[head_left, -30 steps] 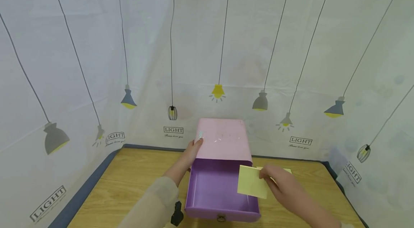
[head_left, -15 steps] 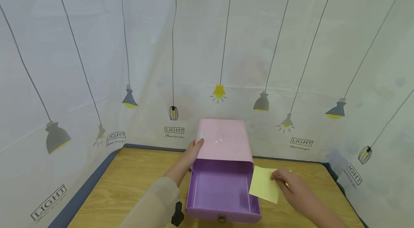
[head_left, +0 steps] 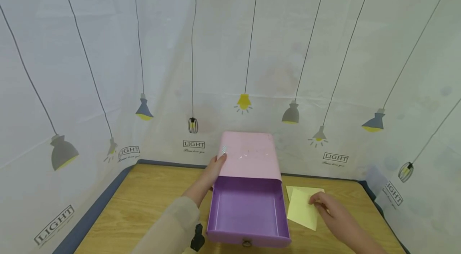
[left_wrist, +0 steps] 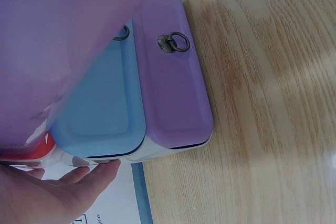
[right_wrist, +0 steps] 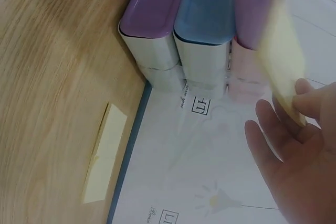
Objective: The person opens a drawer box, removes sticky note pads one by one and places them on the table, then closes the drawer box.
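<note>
My left hand (head_left: 215, 166) rests against the left side of a pink cabinet (head_left: 248, 154), its thumb at the top edge. In the left wrist view its fingers lie extended along the stack's side. A purple drawer (head_left: 248, 210) is pulled out of the cabinet's front, with nothing inside. Right of the drawer, my right hand (head_left: 333, 212) pinches a yellow sticky note pad (head_left: 301, 212) between thumb and fingers. The right wrist view shows the held pad (right_wrist: 282, 56) edge-on and blurred. More yellow pads (right_wrist: 107, 142) lie on the table, partly covered in the head view.
Beneath the pulled-out drawer, the left wrist view shows a blue drawer (left_wrist: 105, 103) and another purple drawer (left_wrist: 170, 87), both closed, with ring pulls. The wooden table (head_left: 144, 198) meets a wall sheet printed with lamps. A small black object (head_left: 197, 238) shows left of the drawer.
My right hand has moved right with the sticky note pad, from over the drawer's right side to over the table beside it. The left hand and cabinet have stayed put.
</note>
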Motion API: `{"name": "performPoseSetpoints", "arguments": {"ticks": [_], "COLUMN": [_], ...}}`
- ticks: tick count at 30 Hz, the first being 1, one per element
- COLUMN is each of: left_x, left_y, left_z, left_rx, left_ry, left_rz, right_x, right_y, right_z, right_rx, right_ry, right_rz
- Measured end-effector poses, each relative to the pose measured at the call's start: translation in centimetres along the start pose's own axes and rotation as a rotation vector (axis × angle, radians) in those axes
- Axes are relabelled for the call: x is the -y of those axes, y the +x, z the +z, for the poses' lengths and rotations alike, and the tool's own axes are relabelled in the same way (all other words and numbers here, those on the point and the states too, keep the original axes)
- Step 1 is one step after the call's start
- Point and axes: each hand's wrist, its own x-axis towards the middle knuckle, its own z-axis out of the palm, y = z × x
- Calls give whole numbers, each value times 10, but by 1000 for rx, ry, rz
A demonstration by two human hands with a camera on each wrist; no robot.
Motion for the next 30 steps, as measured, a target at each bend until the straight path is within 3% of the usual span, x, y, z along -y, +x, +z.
{"name": "performPoseSetpoints", "arguments": {"ticks": [9,15,24,30], "left_x": [1,0,-1,-2], "left_y": [2,0,0,0], "left_z": [0,0,1,0], "left_rx": [5,8,4,0], "left_ry": [0,0,-1,-5], "left_rz": [1,-6,-2,-5], "right_x": [-17,-42,-81,-90], "right_y": [-3,-5,-14,-14], "right_z": [5,14,30,34], "right_rx": [191,293,306,321], "right_ry": [-15,-23,-94,-83], "right_rz": [24,54,146,343]}}
